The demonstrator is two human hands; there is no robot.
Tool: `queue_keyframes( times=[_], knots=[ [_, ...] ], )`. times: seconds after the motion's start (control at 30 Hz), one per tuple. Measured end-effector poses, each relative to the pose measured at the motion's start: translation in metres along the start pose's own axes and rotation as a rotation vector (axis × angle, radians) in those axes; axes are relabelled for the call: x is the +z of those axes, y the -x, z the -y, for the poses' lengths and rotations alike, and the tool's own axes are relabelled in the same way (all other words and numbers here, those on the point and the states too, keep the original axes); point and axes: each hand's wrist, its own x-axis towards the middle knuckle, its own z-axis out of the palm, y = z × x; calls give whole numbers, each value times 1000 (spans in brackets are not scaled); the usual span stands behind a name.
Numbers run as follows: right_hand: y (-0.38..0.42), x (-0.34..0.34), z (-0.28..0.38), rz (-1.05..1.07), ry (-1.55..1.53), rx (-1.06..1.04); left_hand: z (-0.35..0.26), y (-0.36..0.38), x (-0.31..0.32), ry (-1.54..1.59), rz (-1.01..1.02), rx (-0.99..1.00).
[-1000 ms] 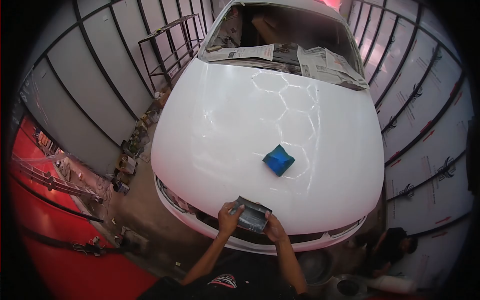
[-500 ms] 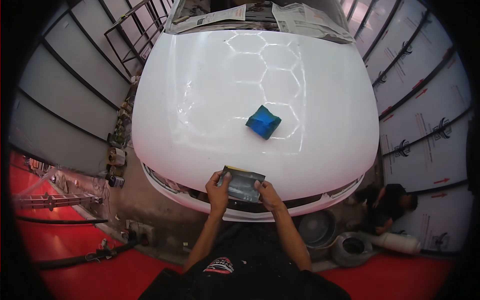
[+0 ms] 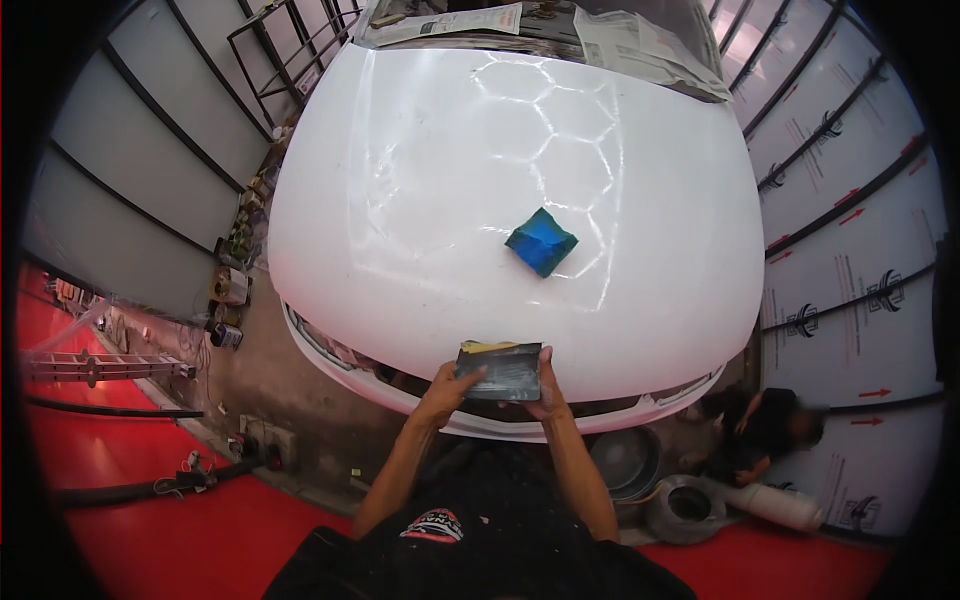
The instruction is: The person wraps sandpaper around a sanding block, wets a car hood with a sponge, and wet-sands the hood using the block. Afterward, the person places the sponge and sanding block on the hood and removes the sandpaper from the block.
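Over the front edge of the white car hood [image 3: 440,200], both hands hold a dark grey sheet of sandpaper [image 3: 505,374] with whitish smears and a yellow strip along its top edge. My left hand [image 3: 446,390] grips its left side, thumb across the face. At the right end, my right hand [image 3: 547,385] is closed on the sheet, thumb up along the edge and fingers partly hidden behind. A blue square piece with dark green edges [image 3: 541,243], cloth or sponge, lies on the hood beyond the hands.
Newspaper sheets [image 3: 650,50] cover the windshield area. At right, a person in dark clothes [image 3: 765,435] is low down near a tire [image 3: 688,508] and a white cylinder [image 3: 785,505]. A ladder [image 3: 110,367] lies left; several cans [image 3: 228,287] line the left wall.
My left hand has shifted its thumb lower across the sandpaper, and my right hand has moved up its right edge. The sheet is tilted differently. The view has shifted slightly.
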Motion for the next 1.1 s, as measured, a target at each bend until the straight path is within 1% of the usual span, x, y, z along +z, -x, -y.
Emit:
queue_keyframes(
  times=[0.03,0.13,0.23,0.27,0.37,0.4,0.47,0.53,0.57,0.63,0.67,0.7,0.77,0.8,0.9,1.03,1.1],
  knots=[
    [0,-6,-3,47,-64,14,-2,3,3,30,14,2],
    [-2,-15,-11,33,-133,23,-7,9,11,41,-6,78],
    [-2,-26,-20,-25,-114,15,-5,10,12,80,-58,150],
    [-3,-42,-35,-70,-81,-28,0,9,9,63,-96,183],
    [-5,-22,-12,-221,331,17,10,9,4,4,-181,304],
    [-5,-9,1,-291,337,52,3,13,7,-20,-198,357],
    [-4,9,30,-338,422,-19,-9,23,12,-42,-232,431],
    [-12,7,60,-378,496,-104,-20,32,19,-43,-257,472],
    [-17,2,78,-399,526,-155,-35,37,25,-293,-325,667],
    [-31,-2,118,-517,485,-279,-63,46,33,-813,-445,1038],
    [-38,-8,138,-513,398,-339,-60,48,30,-951,-465,1097],
    [-43,-15,157,-512,312,-397,-59,50,29,-1018,-482,1163],
    [-66,-60,181,-523,-58,-407,-56,57,31,-1153,-513,1288],
    [-66,-58,189,-508,-68,-398,-54,55,33,-1143,-520,1316],
    [-71,-50,182,-652,105,-485,-48,59,39,-1141,-585,1360],
    [-77,-37,165,-752,333,-727,-46,62,38,-1151,-594,1321],
    [-74,-29,157,-789,388,-745,-43,62,36,-1147,-598,1316]
  ],
)
